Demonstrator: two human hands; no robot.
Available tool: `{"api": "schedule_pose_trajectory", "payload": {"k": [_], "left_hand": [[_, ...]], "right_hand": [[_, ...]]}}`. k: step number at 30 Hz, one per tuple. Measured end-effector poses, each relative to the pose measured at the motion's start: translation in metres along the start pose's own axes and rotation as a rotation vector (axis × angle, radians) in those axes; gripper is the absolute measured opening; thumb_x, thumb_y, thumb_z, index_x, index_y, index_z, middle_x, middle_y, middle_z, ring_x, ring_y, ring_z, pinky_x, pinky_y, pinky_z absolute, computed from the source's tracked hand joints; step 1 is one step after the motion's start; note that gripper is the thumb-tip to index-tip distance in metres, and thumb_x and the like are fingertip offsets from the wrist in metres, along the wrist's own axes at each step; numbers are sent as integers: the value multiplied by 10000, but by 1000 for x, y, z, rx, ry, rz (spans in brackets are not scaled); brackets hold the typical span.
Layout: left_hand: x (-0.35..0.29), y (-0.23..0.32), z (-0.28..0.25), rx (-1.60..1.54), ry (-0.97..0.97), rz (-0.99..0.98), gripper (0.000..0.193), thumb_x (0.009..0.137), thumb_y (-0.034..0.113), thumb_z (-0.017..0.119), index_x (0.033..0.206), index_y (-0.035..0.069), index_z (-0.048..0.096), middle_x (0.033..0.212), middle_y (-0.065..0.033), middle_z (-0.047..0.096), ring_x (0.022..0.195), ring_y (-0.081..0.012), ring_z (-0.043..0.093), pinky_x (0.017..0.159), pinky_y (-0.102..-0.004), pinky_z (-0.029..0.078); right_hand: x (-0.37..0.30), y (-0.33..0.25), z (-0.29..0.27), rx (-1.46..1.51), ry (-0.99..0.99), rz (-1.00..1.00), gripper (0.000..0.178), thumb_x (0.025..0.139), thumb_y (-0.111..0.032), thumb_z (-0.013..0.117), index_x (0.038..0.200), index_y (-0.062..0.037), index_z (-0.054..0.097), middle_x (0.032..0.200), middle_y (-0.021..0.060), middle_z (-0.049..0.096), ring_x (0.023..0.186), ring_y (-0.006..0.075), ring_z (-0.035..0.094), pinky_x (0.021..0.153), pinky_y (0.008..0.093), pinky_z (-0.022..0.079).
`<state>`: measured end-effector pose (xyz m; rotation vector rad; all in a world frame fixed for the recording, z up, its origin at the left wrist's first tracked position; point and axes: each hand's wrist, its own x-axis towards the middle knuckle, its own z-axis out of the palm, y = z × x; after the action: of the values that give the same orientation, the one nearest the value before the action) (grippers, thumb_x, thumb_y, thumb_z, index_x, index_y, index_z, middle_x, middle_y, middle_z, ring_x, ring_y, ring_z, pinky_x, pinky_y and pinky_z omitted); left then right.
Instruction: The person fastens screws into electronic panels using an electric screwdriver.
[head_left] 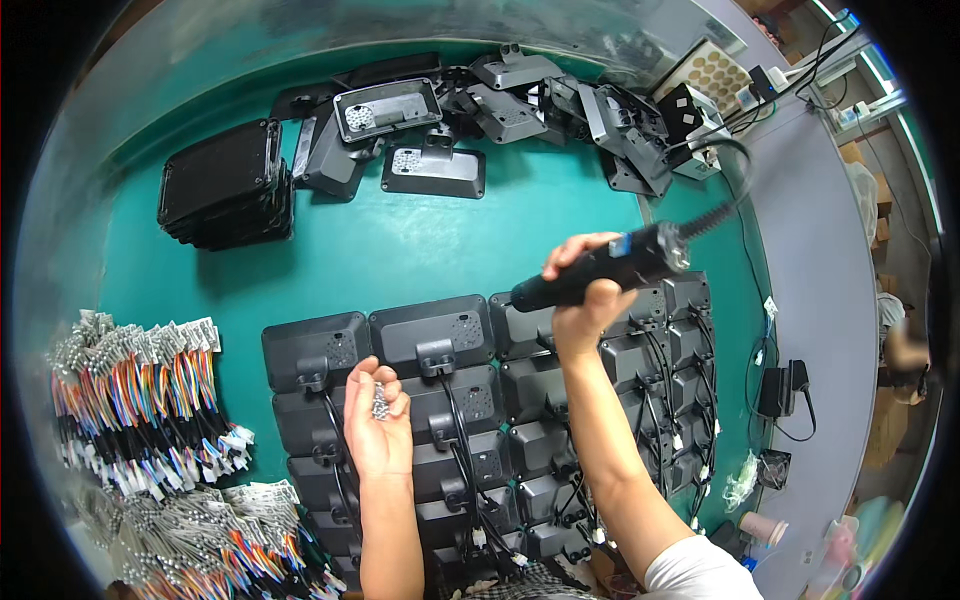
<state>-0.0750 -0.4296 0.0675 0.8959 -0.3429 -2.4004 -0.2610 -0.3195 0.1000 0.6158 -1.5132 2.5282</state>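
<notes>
black driver (602,272) is gripped by right hand (582,318); left hand (376,432) cups probably screws (380,402).

Cable bundles (140,395) lie left of housing rows (480,403) on the table (400,250)

Lighting: bright, diffuse. Smooth green tabletop (400,250): soft shadow below stacked black rectangular panels (218,178). Black cylindrical handheld tool (625,264): slightly blurred. Rim: bent edges, dark corners.

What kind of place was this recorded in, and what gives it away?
Probably an electronics assembly workshop: matching black housings stand in rows on a green work surface, bundled multicoloured wires lie at left, and the right hand grips a black corded tool.
</notes>
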Motion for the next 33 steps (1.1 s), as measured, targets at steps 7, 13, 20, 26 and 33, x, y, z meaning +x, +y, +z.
{"api": "schedule_pose_trajectory", "payload": {"k": [7,13,20,26,33], "left_hand": [[-11,-19,-3,70,-4,-166,153,880,144,468,944,7,493,780,-96,539,575,-63,413,444,-151,316],[-10,-21,-10,67,-41,-244,175,868,185,499,884,12,504,742,-81,535,529,-43,397,404,-141,301],[-6,-24,-17,28,-83,-270,203,856,185,518,900,-12,538,748,-70,534,530,-43,398,413,-143,306],[-12,-24,-2,72,-59,-285,189,834,99,541,974,-29,539,749,-66,543,548,-53,418,450,-144,320],[-12,-30,-2,144,-174,-317,178,814,70,560,965,-23,546,755,-79,563,575,-55,450,460,-151,335]], "right_hand": [[0,26,0,-117,-85,12,644,645,-570,643,904,-28,411,687,80,474,553,159,486,508,264,413],[-2,33,-1,-123,-98,25,646,627,-558,666,899,-31,411,679,82,476,546,158,486,496,261,410],[-10,40,0,47,-109,66,584,616,-447,734,845,-5,429,673,67,499,533,126,489,473,230,420],[-8,42,-6,68,-78,23,595,615,-478,721,848,-30,407,660,67,491,518,130,486,468,234,424],[3,2,-8,187,92,94,500,750,-551,528,896,-78,457,696,62,476,563,172,466,553,292,386]]}}
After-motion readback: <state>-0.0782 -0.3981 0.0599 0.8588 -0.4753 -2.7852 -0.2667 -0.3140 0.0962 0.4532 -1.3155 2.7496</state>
